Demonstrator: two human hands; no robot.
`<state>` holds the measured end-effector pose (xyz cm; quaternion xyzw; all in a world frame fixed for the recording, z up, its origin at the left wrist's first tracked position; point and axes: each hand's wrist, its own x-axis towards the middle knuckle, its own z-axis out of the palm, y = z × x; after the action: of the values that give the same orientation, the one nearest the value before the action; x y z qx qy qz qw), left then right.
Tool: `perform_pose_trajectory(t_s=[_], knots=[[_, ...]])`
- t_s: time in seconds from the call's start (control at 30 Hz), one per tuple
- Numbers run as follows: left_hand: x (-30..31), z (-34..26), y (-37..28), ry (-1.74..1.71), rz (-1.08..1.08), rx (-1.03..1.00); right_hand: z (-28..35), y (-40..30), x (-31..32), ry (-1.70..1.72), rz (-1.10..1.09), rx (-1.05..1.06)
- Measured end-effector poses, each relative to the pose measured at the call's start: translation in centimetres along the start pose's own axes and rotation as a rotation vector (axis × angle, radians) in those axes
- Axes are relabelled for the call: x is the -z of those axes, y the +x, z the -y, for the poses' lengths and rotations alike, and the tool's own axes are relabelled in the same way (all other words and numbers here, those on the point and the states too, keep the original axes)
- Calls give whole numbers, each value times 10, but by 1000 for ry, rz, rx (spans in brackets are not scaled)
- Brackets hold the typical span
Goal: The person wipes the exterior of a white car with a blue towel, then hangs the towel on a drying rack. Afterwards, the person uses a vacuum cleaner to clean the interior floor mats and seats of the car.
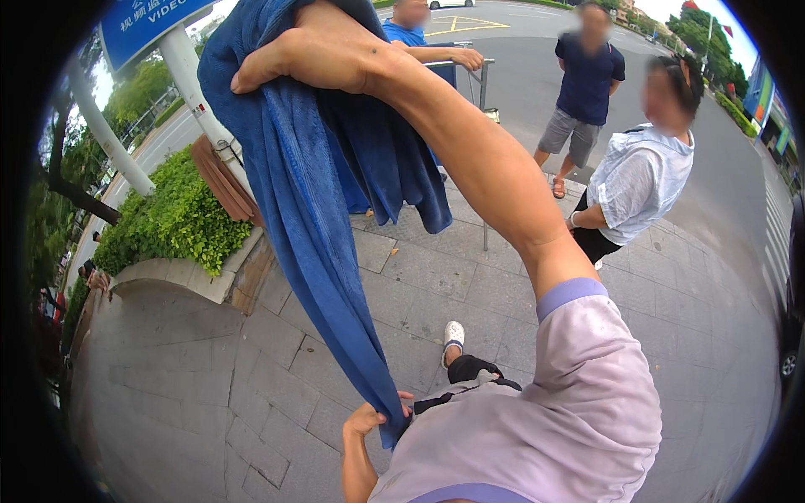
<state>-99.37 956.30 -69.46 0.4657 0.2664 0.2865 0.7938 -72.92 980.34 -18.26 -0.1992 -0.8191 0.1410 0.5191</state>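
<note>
A long blue towel (pixel 302 188) of plush cloth hangs stretched between my two hands. High in front of me, my right hand (pixel 321 53) grips its upper part, with the thumb over the cloth and the other fingers mostly hidden. A loose fold of the towel drapes behind my right forearm. Down by my waist, my left hand (pixel 370 418) pinches the narrow lower end, close to my pale shirt (pixel 516 415).
Grey paving (pixel 314 390) lies underfoot. To the left are a stone-edged planter (pixel 188 276) with a green bush (pixel 176 214) and a white pole (pixel 201 107) with brown cloth (pixel 220 182). Ahead, a person (pixel 412 38) rests on a metal frame (pixel 483 82); two people (pixel 582 94) stand right.
</note>
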Motion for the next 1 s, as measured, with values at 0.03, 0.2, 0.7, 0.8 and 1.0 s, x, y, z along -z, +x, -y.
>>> perform_pose_trajectory(t_s=[0.03, 0.2, 0.7, 0.8, 1.0], knots=[[14, -12, 28, 4, -51, 5, -17, 33, 33, 25, 283, -62], [39, -104, 155, 65, -333, -140, -141, 129, 77, 23, 221, 72], [136, -292, 335, -91, -101, -1145, -473, 371, 162, 289, -62, -101], [147, -322, 395, -58, -123, -1196, -549, 398, 151, 422, 11, -80], [161, -407, 499, 106, 22, -1015, -679, 418, 131, -23, 82, 188]])
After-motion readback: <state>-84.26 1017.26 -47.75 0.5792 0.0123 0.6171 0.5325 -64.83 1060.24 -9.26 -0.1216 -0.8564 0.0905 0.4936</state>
